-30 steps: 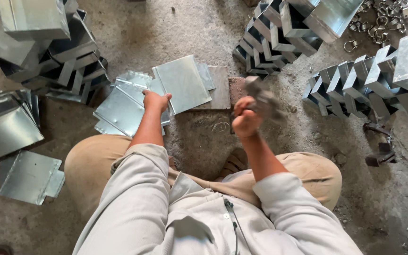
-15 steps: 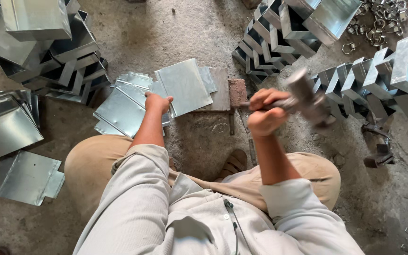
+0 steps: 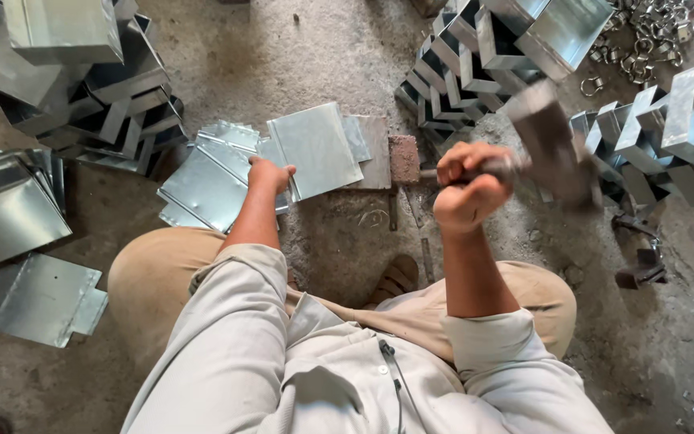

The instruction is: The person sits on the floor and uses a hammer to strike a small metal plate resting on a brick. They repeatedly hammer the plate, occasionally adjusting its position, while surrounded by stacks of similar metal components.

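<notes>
Stacks of folded metal boxes [image 3: 684, 128] are lying on the concrete floor [image 3: 283, 48] around the person. The left hand [image 3: 269, 175] is pressing its fingers flat together on the sheet metal plates [image 3: 226, 169] lying on the floor. The right hand [image 3: 469, 189] is holding its fingers wrapped tightly around the handle of a hammer [image 3: 552, 145], raised and blurred near the boxes.

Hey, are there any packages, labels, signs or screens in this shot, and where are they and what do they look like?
None in view: only bare grey sheet-metal pieces and folded metal boxes on the concrete floor, with no label or print showing on them.
</notes>
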